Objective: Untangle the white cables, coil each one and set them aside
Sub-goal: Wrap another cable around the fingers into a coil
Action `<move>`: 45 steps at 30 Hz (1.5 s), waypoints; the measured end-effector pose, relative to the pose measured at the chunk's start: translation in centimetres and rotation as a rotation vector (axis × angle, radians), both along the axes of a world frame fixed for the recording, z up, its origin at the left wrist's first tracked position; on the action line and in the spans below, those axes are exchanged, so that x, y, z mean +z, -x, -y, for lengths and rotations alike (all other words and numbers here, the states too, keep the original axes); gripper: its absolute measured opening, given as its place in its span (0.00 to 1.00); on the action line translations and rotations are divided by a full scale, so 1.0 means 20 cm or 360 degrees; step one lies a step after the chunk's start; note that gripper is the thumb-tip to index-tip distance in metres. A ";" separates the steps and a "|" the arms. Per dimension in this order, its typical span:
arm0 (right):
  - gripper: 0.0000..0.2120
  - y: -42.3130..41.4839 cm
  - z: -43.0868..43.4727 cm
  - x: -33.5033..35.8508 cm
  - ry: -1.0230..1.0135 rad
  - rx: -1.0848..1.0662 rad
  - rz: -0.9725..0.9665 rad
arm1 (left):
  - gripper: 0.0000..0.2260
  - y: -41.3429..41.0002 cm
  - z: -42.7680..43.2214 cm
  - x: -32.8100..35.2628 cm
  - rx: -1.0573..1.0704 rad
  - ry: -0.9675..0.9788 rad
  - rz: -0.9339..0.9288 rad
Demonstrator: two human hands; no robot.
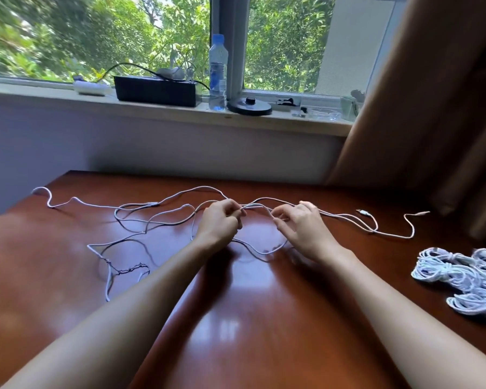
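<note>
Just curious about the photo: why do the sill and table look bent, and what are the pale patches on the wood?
Head view: the wide-angle lens bows the windowsill and table edges; the patches are window daylight glaring off glossy wood; the trees at top left are smeared; the left hand, right hand and loose cables look fairly sharp.

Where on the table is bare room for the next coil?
Bare table between the forearms, and from the right forearm to the coiled cables. Crowded: loose cables sprawl across the far half around the left hand and right hand.
</note>
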State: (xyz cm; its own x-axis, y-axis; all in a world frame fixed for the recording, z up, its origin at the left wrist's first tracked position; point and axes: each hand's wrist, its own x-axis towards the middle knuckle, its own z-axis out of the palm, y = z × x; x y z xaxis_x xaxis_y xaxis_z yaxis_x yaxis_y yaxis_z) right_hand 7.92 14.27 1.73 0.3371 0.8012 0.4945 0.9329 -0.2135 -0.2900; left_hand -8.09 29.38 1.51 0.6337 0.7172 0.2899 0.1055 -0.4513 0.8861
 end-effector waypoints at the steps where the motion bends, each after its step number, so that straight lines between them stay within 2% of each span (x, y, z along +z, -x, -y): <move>1: 0.06 0.00 -0.01 -0.02 -0.0050 0.0009 -0.0066 | 0.12 -0.01 0.00 -0.01 -0.0031 0.0040 0.0012; 4: 0.03 0.00 -0.05 -0.06 -0.0109 -0.0004 -0.0292 | 0.14 -0.04 -0.01 -0.04 -0.0135 0.0133 0.0030; 6: 0.02 0.01 -0.07 -0.09 -0.0153 -0.0003 -0.0284 | 0.14 -0.07 -0.01 -0.05 -0.0181 0.0238 0.0071; 8: 0.02 0.01 -0.08 -0.10 -0.0249 -0.0011 -0.0254 | 0.14 -0.10 -0.02 -0.05 -0.0219 0.0440 0.0133; 11: 0.03 0.01 -0.09 -0.09 -0.0350 -0.0203 -0.0337 | 0.13 -0.12 -0.04 -0.04 -0.0286 0.0859 0.0252; 14: 0.08 -0.04 -0.11 -0.11 -0.0344 -0.0284 -0.0375 | 0.10 -0.15 -0.08 -0.04 -0.0312 0.1178 0.0379; 16: 0.08 -0.06 -0.12 -0.13 -0.0303 -0.0232 -0.0379 | 0.09 -0.16 -0.10 -0.04 -0.0325 0.1297 0.0473; 21: 0.03 -0.06 -0.09 -0.14 -0.0294 -0.0241 -0.0308 | 0.10 -0.14 -0.12 -0.05 -0.0427 0.1413 0.0647; 26: 0.05 -0.01 -0.09 -0.12 -0.0412 -0.0295 -0.0302 | 0.15 -0.11 -0.11 -0.05 -0.0554 0.1388 0.0614; 31: 0.02 0.04 -0.10 -0.13 -0.0374 -0.0195 -0.0284 | 0.23 -0.08 -0.10 -0.04 -0.0696 0.1431 0.0586; 34: 0.03 0.06 -0.10 -0.14 -0.0368 -0.0120 -0.0169 | 0.23 -0.06 -0.12 -0.04 -0.0787 0.1548 0.0731; 40: 0.10 0.08 -0.09 -0.15 -0.0255 0.0151 -0.0230 | 0.23 -0.02 -0.11 -0.04 -0.0795 0.1940 0.1179; 45: 0.09 0.12 -0.08 -0.16 -0.0137 0.0320 -0.0193 | 0.21 0.00 -0.06 0.04 -0.0832 0.2071 0.1307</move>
State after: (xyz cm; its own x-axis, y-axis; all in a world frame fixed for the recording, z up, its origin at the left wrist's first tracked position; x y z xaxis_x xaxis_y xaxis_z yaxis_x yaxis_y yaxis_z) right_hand 5.56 15.80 -1.50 0.2363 0.8147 0.5296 0.9115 0.0030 -0.4114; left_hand -8.05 30.62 2.23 0.8627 0.5024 0.0574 -0.4785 0.7744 0.4140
